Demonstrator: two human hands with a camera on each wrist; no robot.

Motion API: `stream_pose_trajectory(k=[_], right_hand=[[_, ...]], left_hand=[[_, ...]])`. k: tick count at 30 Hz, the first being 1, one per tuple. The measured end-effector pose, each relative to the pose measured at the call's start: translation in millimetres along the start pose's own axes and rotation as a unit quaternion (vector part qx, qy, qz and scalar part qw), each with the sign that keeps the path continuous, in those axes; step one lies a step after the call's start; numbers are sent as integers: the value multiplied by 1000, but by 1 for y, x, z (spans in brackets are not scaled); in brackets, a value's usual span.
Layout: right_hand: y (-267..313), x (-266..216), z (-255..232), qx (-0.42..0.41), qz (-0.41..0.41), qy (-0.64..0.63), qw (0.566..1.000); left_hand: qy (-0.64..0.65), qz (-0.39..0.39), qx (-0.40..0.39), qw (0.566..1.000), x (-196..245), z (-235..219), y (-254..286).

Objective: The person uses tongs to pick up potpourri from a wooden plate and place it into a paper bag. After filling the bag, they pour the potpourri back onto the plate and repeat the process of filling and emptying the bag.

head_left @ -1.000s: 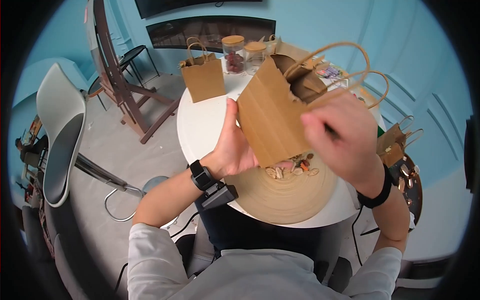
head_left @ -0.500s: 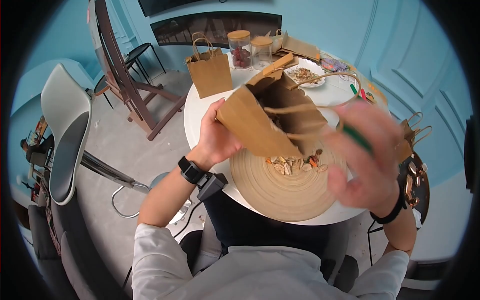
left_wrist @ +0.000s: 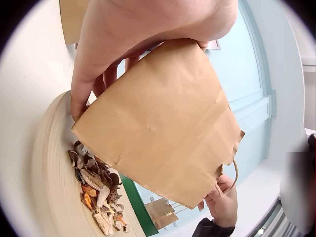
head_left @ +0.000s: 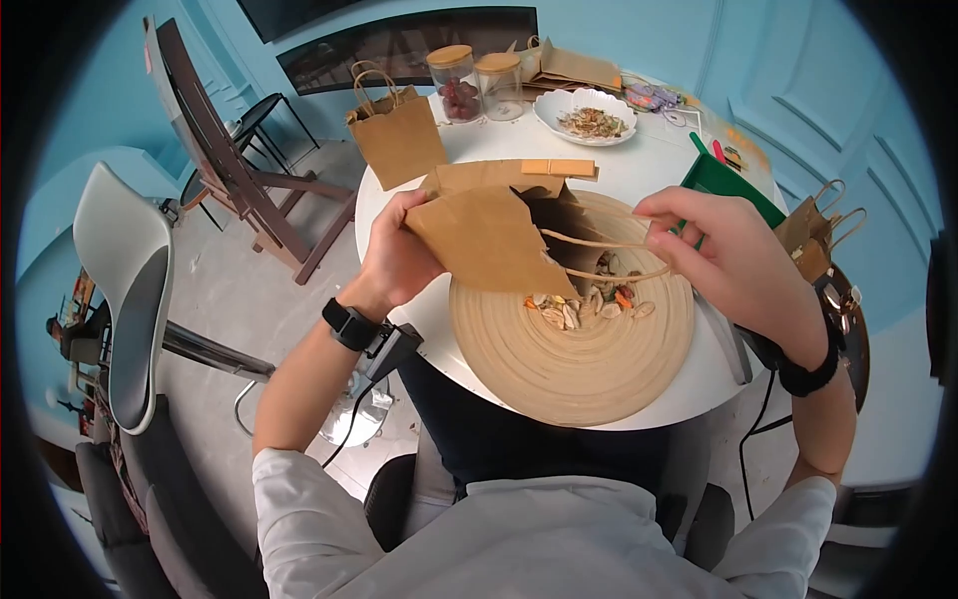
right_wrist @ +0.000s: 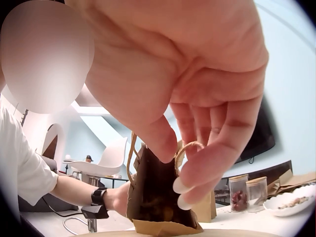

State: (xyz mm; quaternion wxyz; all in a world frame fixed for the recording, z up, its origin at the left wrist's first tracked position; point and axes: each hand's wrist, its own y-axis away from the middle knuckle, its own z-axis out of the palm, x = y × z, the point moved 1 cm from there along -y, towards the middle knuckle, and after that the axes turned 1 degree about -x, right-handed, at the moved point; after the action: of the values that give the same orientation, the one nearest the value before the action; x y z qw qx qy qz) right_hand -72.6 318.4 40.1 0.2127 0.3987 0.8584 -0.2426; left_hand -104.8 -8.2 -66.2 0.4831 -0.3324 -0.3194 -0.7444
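Observation:
A brown paper bag (head_left: 489, 235) is tipped on its side over the round tan mat (head_left: 559, 384), its dark mouth facing right. My left hand (head_left: 399, 255) grips it around the base end, the thumb on top in the head view. Between thumb and fingers, my right hand (head_left: 728, 260) pinches the twisted paper handle (head_left: 609, 243), as the right wrist view shows close up. Below the bag's mouth, a small heap of dried pieces (left_wrist: 94, 182), pale, dark and orange, lies on the mat.
A second paper bag (head_left: 399, 140) stands at the back left, beside two lidded jars (head_left: 454, 95). A white scalloped bowl (head_left: 559, 115) holds small dried bits. At the right are a green container (head_left: 711, 180) and another paper bag (head_left: 808, 240). A white chair (head_left: 120, 299) stands left.
The bag has tipped further over and moved left, with the left hand on it. My right hand, loosely raised and blurred before, now pinches the handle.

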Motion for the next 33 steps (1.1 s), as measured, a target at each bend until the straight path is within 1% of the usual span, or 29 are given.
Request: stream_pose_trajectory(k=[1, 3, 7, 9, 10, 12, 13, 15, 22, 24, 28, 30, 31, 33], right_hand=[[-2, 0, 0, 1, 3, -2, 1000], [-6, 1, 3, -57, 45, 42, 996], [-8, 21, 15, -41, 46, 44, 997], [-9, 31, 17, -24, 40, 56, 997], [-9, 31, 17, -24, 41, 56, 997], [-8, 33, 16, -37, 109, 20, 993], [-8, 35, 16, -38, 110, 20, 993], [-8, 41, 15, -33, 88, 29, 995], [-9, 50, 19, -28, 105, 45, 993], [-9, 56, 20, -24, 110, 69, 991], [-8, 63, 23, -10, 102, 92, 990], [-8, 64, 24, -21, 125, 94, 988], [-7, 66, 24, -21, 125, 94, 987], [-7, 70, 24, -27, 121, 102, 987]], left_hand=[[-1, -4, -1, 1000, 1, 0, -1], [-23, 9, 5, 1000, 3, 1, -1], [-42, 16, -8, 999, 5, -2, -5], [-88, 33, 21, 995, 9, 4, -2], [-88, 32, 21, 995, 9, 7, -2], [-142, 64, 37, 987, 10, 13, -1], [-142, 64, 37, 987, 11, 15, -1], [-192, 64, 46, 978, 13, 18, -2], [-275, 69, 35, 958, 23, 24, -8], [-321, 75, 16, 944, 27, 31, -8], [-361, 87, 21, 928, 29, 42, -8], [-406, 95, 21, 909, 31, 41, -12], [-406, 95, 20, 909, 32, 42, -12], [-432, 103, 22, 896, 34, 46, -12]])
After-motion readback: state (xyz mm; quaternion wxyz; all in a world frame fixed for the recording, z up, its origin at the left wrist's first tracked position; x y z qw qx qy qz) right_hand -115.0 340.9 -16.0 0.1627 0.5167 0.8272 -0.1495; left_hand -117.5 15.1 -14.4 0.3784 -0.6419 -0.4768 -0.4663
